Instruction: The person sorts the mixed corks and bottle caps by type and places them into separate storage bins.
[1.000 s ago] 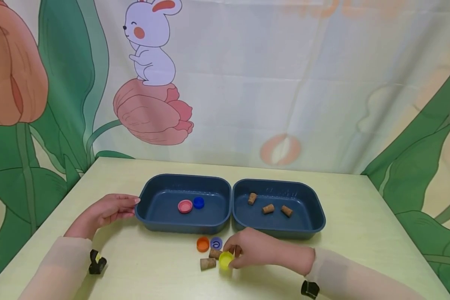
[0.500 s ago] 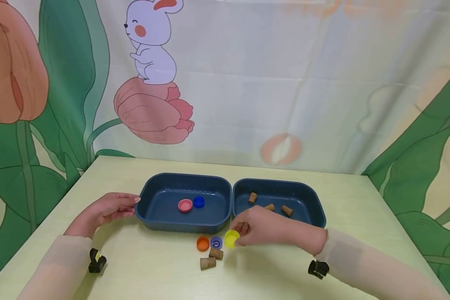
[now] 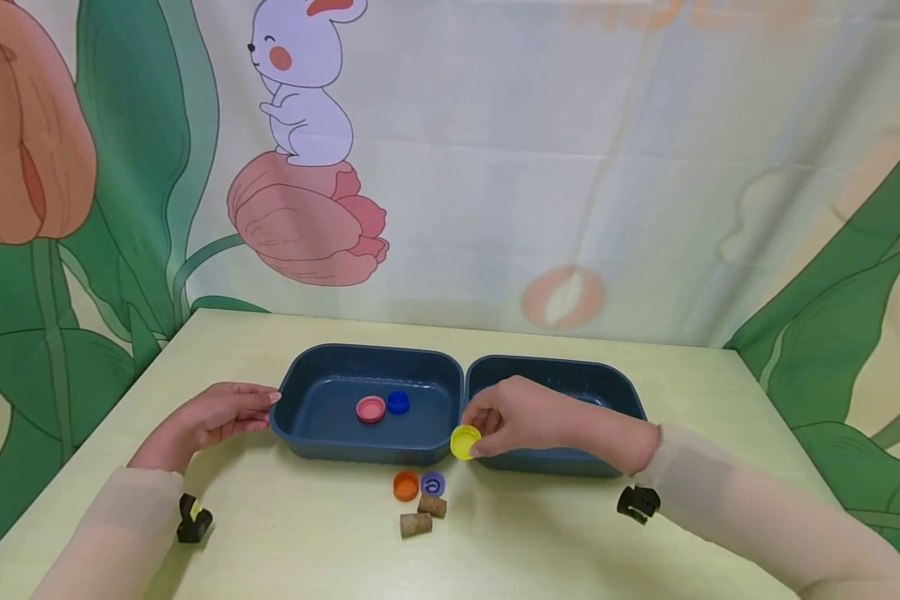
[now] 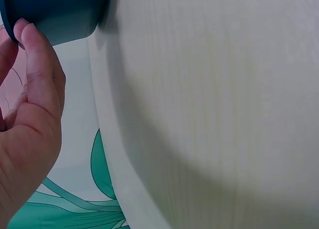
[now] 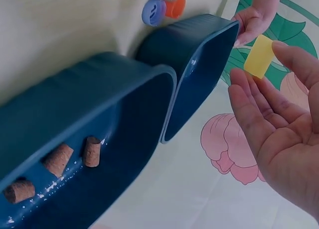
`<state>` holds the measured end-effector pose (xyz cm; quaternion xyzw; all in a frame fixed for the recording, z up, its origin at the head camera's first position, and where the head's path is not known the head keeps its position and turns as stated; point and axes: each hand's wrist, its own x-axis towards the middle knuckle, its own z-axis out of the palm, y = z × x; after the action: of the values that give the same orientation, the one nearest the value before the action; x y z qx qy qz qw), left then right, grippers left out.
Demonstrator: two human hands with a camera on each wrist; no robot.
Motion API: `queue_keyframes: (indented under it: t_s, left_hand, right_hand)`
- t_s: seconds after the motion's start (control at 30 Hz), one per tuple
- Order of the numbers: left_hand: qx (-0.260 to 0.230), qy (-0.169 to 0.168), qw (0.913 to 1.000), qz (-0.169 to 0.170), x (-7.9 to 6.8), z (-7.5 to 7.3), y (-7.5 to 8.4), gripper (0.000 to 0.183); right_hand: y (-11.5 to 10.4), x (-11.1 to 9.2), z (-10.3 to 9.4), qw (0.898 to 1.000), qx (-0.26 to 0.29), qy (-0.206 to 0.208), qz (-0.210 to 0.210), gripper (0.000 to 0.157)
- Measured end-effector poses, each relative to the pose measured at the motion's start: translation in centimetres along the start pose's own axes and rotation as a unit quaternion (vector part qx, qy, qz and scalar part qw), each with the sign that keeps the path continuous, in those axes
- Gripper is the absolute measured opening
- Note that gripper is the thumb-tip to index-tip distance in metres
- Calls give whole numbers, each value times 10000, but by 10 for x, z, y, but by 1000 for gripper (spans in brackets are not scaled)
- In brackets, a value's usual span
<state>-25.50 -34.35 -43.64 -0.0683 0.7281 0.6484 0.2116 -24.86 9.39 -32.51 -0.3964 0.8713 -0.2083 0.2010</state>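
Note:
My right hand (image 3: 540,417) pinches a yellow bottle cap (image 3: 466,442) between thumb and fingertips, above the near edge where the two trays meet. In the right wrist view the yellow cap (image 5: 258,57) shows side-on. My left hand (image 3: 227,414) grips the left end of the left dark blue tray (image 3: 367,451); in the left wrist view the fingers (image 4: 41,64) pinch its rim. A pink cap (image 3: 371,408) and a blue cap (image 3: 398,402) lie in that tray. Several corks (image 5: 92,152) lie in the right tray (image 3: 562,461), hidden behind my right hand in the head view.
In front of the trays, an orange cap (image 3: 406,486) and a purple cap (image 3: 432,484) lie side by side on the pale table (image 3: 307,542). Two corks (image 3: 416,525) lie just nearer. A printed curtain (image 3: 450,208) hangs behind the table.
My right hand has lifted the yellow cap from beside the loose corks and carried it away from me, up to the trays' near edge. The left hand stays at the tray's end.

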Motion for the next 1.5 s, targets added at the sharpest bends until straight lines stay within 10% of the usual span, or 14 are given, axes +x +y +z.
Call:
queue_keyframes:
  t_s: [1.5]
  left_hand:
    - [-13, -49, 10000, 48, 1, -1, 0, 14]
  right_hand:
    - [-9, 72, -70, 9989, -342, 310, -30, 36]
